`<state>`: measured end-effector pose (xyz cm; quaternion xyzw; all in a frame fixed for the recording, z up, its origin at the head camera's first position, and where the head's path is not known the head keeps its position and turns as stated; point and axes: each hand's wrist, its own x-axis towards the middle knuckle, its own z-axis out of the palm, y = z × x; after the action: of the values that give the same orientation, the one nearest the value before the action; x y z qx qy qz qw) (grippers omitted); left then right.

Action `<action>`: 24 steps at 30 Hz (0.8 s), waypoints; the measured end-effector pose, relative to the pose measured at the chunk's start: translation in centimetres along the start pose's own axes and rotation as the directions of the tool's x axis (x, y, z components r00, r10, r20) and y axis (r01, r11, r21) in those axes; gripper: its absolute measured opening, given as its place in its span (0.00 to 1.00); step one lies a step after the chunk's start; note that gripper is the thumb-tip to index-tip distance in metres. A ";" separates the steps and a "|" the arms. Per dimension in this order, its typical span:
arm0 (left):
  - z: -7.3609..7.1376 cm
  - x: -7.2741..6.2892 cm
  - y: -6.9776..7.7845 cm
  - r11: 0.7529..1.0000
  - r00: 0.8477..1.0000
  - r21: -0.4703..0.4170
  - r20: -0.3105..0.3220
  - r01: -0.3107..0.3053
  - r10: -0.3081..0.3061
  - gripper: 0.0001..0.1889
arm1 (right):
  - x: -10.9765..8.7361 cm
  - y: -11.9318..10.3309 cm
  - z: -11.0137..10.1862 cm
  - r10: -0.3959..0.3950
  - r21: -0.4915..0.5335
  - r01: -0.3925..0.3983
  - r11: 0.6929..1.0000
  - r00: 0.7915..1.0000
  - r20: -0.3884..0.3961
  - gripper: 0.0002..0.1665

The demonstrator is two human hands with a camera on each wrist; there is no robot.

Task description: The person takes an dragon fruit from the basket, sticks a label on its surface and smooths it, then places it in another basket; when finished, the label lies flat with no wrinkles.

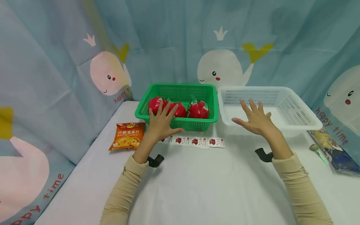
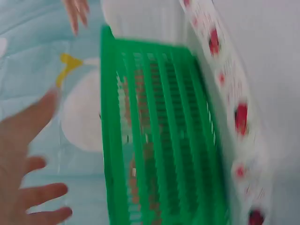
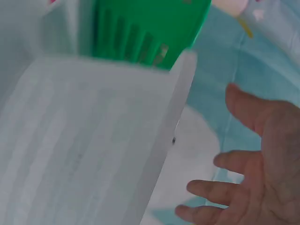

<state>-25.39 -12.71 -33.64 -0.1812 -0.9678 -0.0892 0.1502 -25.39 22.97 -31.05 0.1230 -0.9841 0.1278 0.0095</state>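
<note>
My left hand, fingers spread, hovers in front of the green basket and overlaps its near rim in the head view. Inside that basket lie three red dragon fruits, one partly behind my fingers. To the right, my right hand spreads its fingers over the near side of a white basket. Nothing is held in either hand. A strip of dragon fruit stickers lies on the table before the green basket, its left end hidden by my left hand. In the left wrist view the green basket's slatted side fills the middle.
An orange snack bag lies left of my left hand. On the far right are a dark blue and yellow packet and a small green-stemmed item. A whale-print curtain hangs behind the white-covered table.
</note>
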 end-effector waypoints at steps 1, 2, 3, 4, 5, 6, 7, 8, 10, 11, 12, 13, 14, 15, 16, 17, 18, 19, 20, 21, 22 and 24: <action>-0.1 -0.1 -0.1 0.997 0.997 -0.071 -0.074 -0.010 0.005 0.47 | 0.7 -0.7 0.0 -0.027 0.017 0.028 0.999 0.999 -0.028 0.52; -0.2 -0.2 -0.1 0.986 0.990 -0.162 -0.139 -0.026 0.003 0.42 | 1.4 -1.5 0.0 -0.056 0.031 0.058 0.998 0.996 -0.063 0.51; -0.2 -0.3 -0.1 0.956 0.985 -0.290 -0.173 -0.044 -0.008 0.35 | 2.3 -2.5 0.1 -0.093 0.047 0.097 0.994 0.992 -0.089 0.49; -0.1 -0.5 -0.2 0.902 0.983 -0.427 -0.183 -0.064 -0.016 0.29 | 3.2 -3.5 0.3 -0.129 0.059 0.137 0.989 0.985 -0.112 0.47; 0.1 -0.6 -0.2 0.830 0.987 -0.555 -0.157 -0.065 -0.027 0.23 | 4.1 -4.5 0.6 -0.159 0.075 0.170 0.983 0.979 -0.128 0.46; 0.4 -0.8 -0.3 0.734 0.995 -0.678 -0.096 -0.035 -0.041 0.19 | 5.0 -5.6 1.0 -0.184 0.089 0.197 0.976 0.973 -0.136 0.44; 0.8 -0.9 -0.4 0.633 0.999 -0.773 -0.010 0.023 -0.050 0.18 | 5.9 -6.6 1.4 -0.201 0.105 0.215 0.971 0.971 -0.130 0.44; 1.3 -1.0 -0.6 0.528 0.994 -0.842 0.095 0.110 -0.056 0.19 | 6.9 -7.6 1.8 -0.214 0.116 0.227 0.967 0.970 -0.119 0.43; 2.3 -1.1 -1.0 0.340 0.957 -0.896 0.286 0.285 -0.048 0.23 | 8.5 -9.2 2.8 -0.208 0.130 0.215 0.968 0.976 -0.069 0.43; 2.8 -1.2 -1.2 0.260 0.934 -0.899 0.353 0.353 -0.047 0.25 | 9.2 -9.9 3.3 -0.191 0.135 0.194 0.972 0.981 -0.037 0.44; 3.3 -1.2 -1.4 0.168 0.916 -0.900 0.399 0.402 -0.050 0.27 | 10.0 -10.5 3.8 -0.172 0.136 0.170 0.976 0.985 -0.001 0.45; 3.7 -1.1 -1.5 0.075 0.904 -0.901 0.423 0.426 -0.054 0.28 | 10.7 -10.9 4.2 -0.146 0.133 0.140 0.981 0.989 0.032 0.46; 4.1 -1.0 -1.6 -0.013 0.900 -0.902 0.432 0.432 -0.062 0.29 | 11.4 -11.1 4.7 -0.115 0.131 0.106 0.986 0.991 0.062 0.48; 4.3 -0.9 -1.7 -0.091 0.901 -0.902 0.428 0.421 -0.071 0.29 | 12.0 -11.4 5.1 -0.080 0.125 0.068 0.990 0.993 0.091 0.50; 4.5 -0.8 -1.7 -0.163 0.904 -0.900 0.420 0.403 -0.083 0.28 | 12.6 -11.5 5.5 -0.048 0.121 0.034 0.992 0.992 0.118 0.52; 4.6 -0.7 -1.8 -0.221 0.907 -0.898 0.410 0.381 -0.102 0.27 | 13.1 -11.5 5.8 -0.020 0.114 0.004 0.993 0.991 0.135 0.54; 4.7 -0.6 -1.8 -0.271 0.908 -0.893 0.402 0.360 -0.118 0.25 | 13.5 -11.5 6.2 0.006 0.104 -0.022 0.994 0.989 0.146 0.55; 4.7 -0.5 -1.9 -0.306 0.907 -0.887 0.399 0.346 -0.132 0.24 | 13.9 -11.5 6.5 0.030 0.095 -0.045 0.994 0.988 0.149 0.56; 4.7 -0.4 -1.9 -0.323 0.908 -0.886 0.395 0.334 -0.143 0.23 | 14.2 -11.5 6.7 0.049 0.080 -0.062 0.995 0.988 0.147 0.58; 4.7 -0.4 -2.0 -0.335 0.907 -0.883 0.394 0.328 -0.150 0.23 | 14.5 -11.5 6.9 0.064 0.062 -0.073 0.995 0.988 0.142 0.59; 4.7 -0.3 -2.0 -0.345 0.907 -0.881 0.392 0.322 -0.154 0.23 | 14.7 -11.5 7.1 0.076 0.045 -0.083 0.996 0.988 0.133 0.60; 4.7 -0.2 -2.2 -0.348 0.909 -0.882 0.387 0.317 -0.153 0.24 | 15.2 -11.6 7.4 0.089 0.018 -0.092 0.996 0.990 0.111 0.61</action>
<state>-27.28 -13.67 -38.35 -0.0270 -0.5246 -0.8414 -0.1269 -37.21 6.64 -34.53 0.0852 -0.9862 0.1323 -0.0518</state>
